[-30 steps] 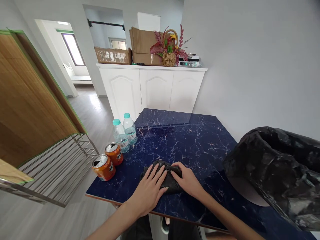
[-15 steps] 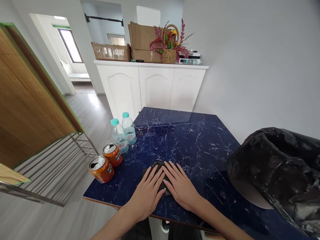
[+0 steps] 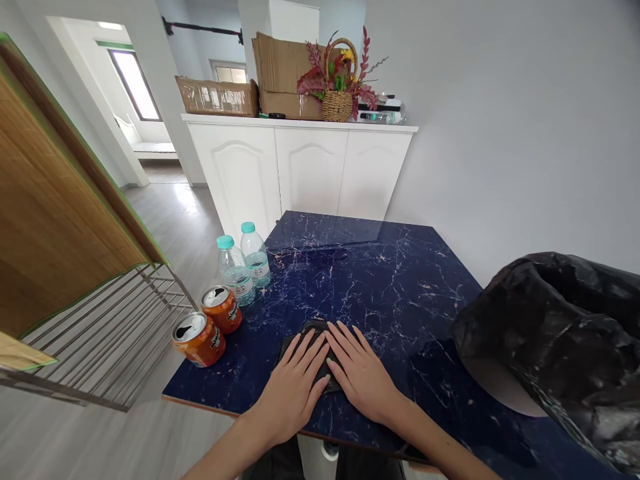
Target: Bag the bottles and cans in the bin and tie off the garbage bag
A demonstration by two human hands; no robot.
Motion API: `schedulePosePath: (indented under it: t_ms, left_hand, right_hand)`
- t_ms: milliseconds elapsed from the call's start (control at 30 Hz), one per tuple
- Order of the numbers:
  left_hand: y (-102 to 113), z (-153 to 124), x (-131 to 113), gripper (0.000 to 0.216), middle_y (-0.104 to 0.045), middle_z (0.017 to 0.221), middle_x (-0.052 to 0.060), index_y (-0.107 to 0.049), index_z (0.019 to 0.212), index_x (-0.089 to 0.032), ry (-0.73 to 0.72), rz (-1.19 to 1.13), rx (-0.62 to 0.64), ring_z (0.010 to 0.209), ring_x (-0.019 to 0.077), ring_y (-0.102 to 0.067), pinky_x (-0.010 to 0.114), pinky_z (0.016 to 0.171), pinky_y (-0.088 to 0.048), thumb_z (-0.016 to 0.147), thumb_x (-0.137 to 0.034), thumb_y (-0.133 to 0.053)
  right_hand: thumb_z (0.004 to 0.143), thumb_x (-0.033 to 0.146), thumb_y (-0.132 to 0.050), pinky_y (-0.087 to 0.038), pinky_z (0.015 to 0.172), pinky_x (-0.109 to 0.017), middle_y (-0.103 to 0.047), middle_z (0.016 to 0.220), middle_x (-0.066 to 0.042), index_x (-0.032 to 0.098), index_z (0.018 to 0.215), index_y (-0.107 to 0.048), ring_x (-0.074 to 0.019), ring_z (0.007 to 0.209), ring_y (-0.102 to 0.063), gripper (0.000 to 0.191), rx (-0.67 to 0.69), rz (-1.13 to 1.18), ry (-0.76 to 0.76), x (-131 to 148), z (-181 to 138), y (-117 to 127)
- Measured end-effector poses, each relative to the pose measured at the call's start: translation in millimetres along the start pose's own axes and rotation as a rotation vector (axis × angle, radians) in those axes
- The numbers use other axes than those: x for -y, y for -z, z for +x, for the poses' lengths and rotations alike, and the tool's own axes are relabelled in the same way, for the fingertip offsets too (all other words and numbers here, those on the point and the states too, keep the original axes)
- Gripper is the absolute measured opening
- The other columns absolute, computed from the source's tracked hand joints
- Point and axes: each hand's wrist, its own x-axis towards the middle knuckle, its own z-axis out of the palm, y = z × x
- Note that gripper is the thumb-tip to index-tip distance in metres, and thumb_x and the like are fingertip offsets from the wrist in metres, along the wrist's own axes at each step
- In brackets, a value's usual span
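A small folded black plastic bag (image 3: 306, 331) lies on the dark blue marble table (image 3: 380, 280) near its front edge. My left hand (image 3: 295, 387) rests flat on the bag, fingers stretched out. My right hand (image 3: 361, 375) lies flat beside it, fingers spread, its fingertips over the bag's right part. Both hands press down and cover most of the bag.
Two orange drink cans (image 3: 199, 339) and two water bottles (image 3: 235, 267) stand at the table's left edge. A bin lined with a black bag (image 3: 555, 333) sits at the right. A metal rack (image 3: 115, 333) and a wooden board (image 3: 55, 220) are left; white cabinets (image 3: 300, 173) stand behind.
My right hand slid left over the bag and flattened out, from gripping its right end to lying beside my left hand. The bag looks smaller and flatter under both palms.
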Motion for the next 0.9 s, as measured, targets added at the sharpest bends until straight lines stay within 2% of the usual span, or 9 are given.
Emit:
schedulePosePath:
  t_ms: [667,900]
  left_hand:
    - [-0.4,-0.4,0.6,0.069,-0.032,0.175,0.007,-0.010,0.173,-0.020,0.003,-0.003,0.039,0.162,0.0266,-0.030,0.048,0.132,-0.030,0.114,-0.036,-0.041]
    - [-1.0,-1.0,1.1,0.070,-0.029,0.176,0.007,-0.009,0.173,-0.022,-0.005,-0.001,0.033,0.163,0.0271,-0.028,0.049,0.132,-0.029,0.113,-0.036,-0.043]
  right_hand:
    - [0.116,0.039,-0.033,-0.029,0.132,-0.059,-0.023,0.177,-0.002,0.031,0.173,0.000,-0.0284,0.164,-0.024,0.066,-0.017,0.009,-0.004,0.1,0.0,-0.8]
    - [0.116,0.040,-0.031,-0.027,0.133,-0.058,-0.022,0.177,-0.003,0.028,0.174,-0.006,-0.0278,0.164,-0.022,0.064,0.009,-0.011,-0.008,1.3,0.2,0.4]
